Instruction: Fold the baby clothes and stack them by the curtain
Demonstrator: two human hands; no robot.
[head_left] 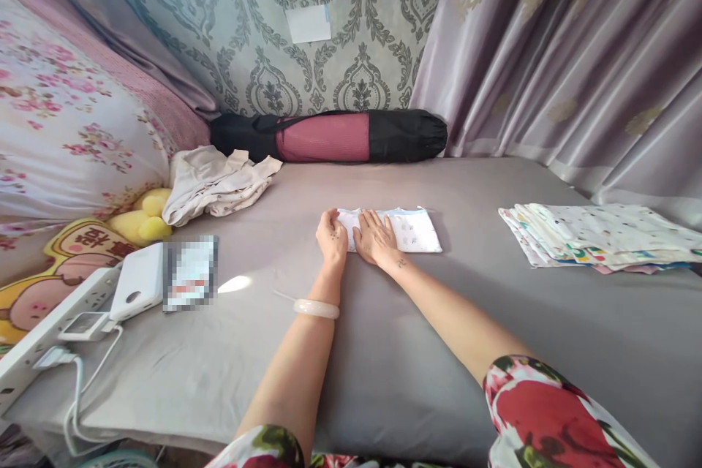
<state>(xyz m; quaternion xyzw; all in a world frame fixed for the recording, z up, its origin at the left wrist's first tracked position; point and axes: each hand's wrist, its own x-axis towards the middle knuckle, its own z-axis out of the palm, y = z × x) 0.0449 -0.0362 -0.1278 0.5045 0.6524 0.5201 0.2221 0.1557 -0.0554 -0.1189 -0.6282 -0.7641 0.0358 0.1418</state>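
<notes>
A small white printed cloth (409, 229), folded into a rectangle, lies on the grey sheet (384, 351) in the middle of the bed. My left hand (332, 235) rests on its left end with the fingers curled down onto the edge. My right hand (374, 235) lies flat on the cloth just beside it, fingers stretched out and pressed on the fabric. A pale bangle (316, 308) sits on my left wrist.
A stack of folded printed cloths (597, 235) lies at the right. A beige crumpled garment (216, 183) and a rolled mat in a black bag (329, 136) sit by the wall. A power bank (137, 281), power strip (49, 329), yellow plush toy (143, 218) and floral pillow (66, 117) are at the left.
</notes>
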